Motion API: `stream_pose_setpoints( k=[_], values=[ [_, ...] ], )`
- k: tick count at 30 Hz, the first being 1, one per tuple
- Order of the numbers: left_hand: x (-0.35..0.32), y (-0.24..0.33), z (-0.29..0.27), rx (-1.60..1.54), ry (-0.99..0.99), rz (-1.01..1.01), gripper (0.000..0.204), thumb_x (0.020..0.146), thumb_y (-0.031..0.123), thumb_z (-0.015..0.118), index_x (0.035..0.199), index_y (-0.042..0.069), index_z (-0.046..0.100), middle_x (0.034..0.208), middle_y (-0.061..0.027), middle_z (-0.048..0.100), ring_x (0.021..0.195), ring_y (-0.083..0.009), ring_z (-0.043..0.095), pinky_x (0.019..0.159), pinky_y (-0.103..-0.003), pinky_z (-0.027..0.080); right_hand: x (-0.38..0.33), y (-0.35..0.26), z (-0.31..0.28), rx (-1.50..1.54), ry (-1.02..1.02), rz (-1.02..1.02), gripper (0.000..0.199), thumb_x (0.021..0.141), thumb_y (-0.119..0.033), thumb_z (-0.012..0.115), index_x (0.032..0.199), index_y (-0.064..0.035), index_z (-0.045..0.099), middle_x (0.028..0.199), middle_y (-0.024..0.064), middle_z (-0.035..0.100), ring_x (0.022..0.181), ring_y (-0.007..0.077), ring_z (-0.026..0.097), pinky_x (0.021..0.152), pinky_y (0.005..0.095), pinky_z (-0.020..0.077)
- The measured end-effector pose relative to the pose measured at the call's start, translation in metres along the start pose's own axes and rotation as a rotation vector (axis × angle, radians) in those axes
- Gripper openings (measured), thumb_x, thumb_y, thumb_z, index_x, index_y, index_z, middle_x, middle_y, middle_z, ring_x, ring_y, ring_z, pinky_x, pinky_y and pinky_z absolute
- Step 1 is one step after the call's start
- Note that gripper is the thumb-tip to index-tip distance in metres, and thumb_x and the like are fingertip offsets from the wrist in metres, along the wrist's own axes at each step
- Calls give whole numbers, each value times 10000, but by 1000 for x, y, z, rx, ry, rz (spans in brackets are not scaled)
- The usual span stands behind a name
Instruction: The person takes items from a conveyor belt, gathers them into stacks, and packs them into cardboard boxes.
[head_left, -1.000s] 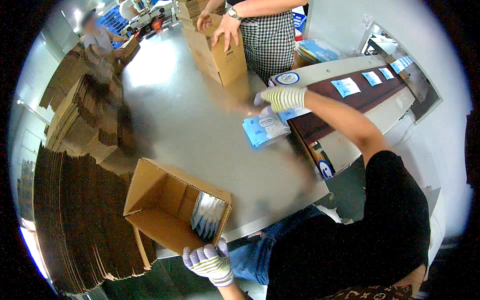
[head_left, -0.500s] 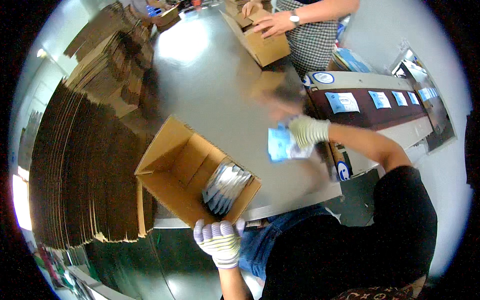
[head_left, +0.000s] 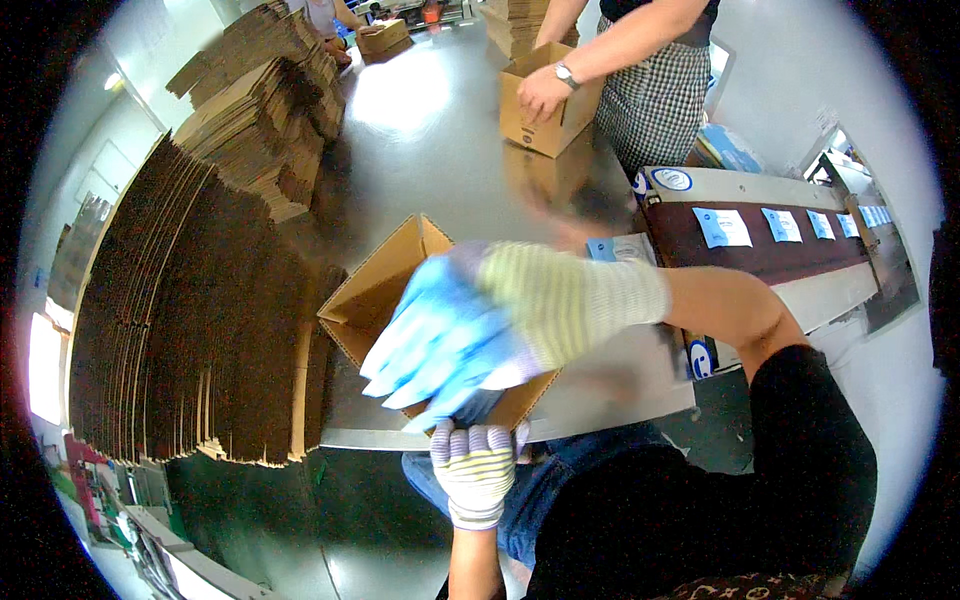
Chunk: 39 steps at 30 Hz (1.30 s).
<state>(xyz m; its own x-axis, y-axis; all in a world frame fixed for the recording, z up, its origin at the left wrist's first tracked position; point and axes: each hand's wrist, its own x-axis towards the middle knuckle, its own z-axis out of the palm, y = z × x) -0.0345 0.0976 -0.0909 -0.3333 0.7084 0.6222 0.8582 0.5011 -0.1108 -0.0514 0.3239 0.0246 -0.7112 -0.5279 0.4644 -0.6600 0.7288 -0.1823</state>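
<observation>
- Two hands in striped gloves are at work, and both are full.
- The right hand (head_left: 560,305) is blurry. Its grip is closed around a bunch of blue packets (head_left: 430,325).
- The packets stick out to the left of that grip, fanned out like cards, with their tips pointing down and left.
- They are over the mouth of an open cardboard box (head_left: 368,292). I cannot tell how far in they are.
- The left hand (head_left: 476,475) has its fingers bent over the near edge of the box. Its grip is on that edge, just below the packets.
- The box is tipped, its open side facing up toward the person, by the near edge of the shiny counter (head_left: 430,175).
- One more packet (head_left: 615,247) lies past the right wrist, beside the end of the brown belt (head_left: 672,235). More blue and white packets (head_left: 722,228) sit in a row on the belt.
- Tall piles of flat cardboard (head_left: 175,320) stand on the left.
- Across the counter, a co-worker (head_left: 650,105) has both hands at another box (head_left: 545,130).
</observation>
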Motion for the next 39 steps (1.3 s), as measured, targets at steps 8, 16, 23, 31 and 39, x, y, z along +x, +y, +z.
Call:
stream_pose_setpoints(
  k=[8, 16, 23, 31, 39],
  values=[
    [-4, 19, -5, 22, -41, 30, 178, 765, 239, 625, 734, 146, 477, 679, -25, 457, 672, -198, 497, 859, -404, 438, 17, 19, 124, -482, -708, 269, 506, 894, -246, 433, 1365, -67, 404, 1319, 169, 476, 1179, 325, 489, 986, 480, 382],
    [-12, 15, 13, 27, 51, 3, 303, 835, 368, 608, 738, 118, 469, 645, -46, 448, 669, -226, 503, 814, -451, 433, -34, -34, 48, 99, -9, 155, 695, 686, -332, 737, 1256, -32, 476, 1189, 174, 550, 1087, 339, 543, 943, 452, 431],
    [-20, 8, 30, 74, 84, 4, 271, 843, 349, 600, 819, 106, 481, 685, -53, 418, 700, -234, 477, 903, -473, 407, -107, -40, 62, 168, 441, 178, 485, 760, -259, 745, 1158, -66, 546, 1179, 119, 566, 1084, 314, 553, 893, 445, 448],
    [-11, 8, 34, 178, 149, -42, 345, 916, 419, 532, 793, 99, 489, 680, -45, 405, 726, -213, 450, 893, -461, 425, -189, 23, 95, -8, 399, 634, 445, 811, -322, 687, 1155, -74, 553, 1130, 156, 577, 1047, 341, 551, 913, 438, 440],
    [-17, 13, 31, 207, 126, -84, 327, 931, 384, 516, 789, 92, 480, 683, -52, 412, 717, -221, 461, 911, -475, 413, -227, 134, 41, 106, 243, 904, 318, 795, -305, 662, 1002, -64, 662, 996, 175, 653, 922, 358, 609, 839, 430, 482]
  ],
)
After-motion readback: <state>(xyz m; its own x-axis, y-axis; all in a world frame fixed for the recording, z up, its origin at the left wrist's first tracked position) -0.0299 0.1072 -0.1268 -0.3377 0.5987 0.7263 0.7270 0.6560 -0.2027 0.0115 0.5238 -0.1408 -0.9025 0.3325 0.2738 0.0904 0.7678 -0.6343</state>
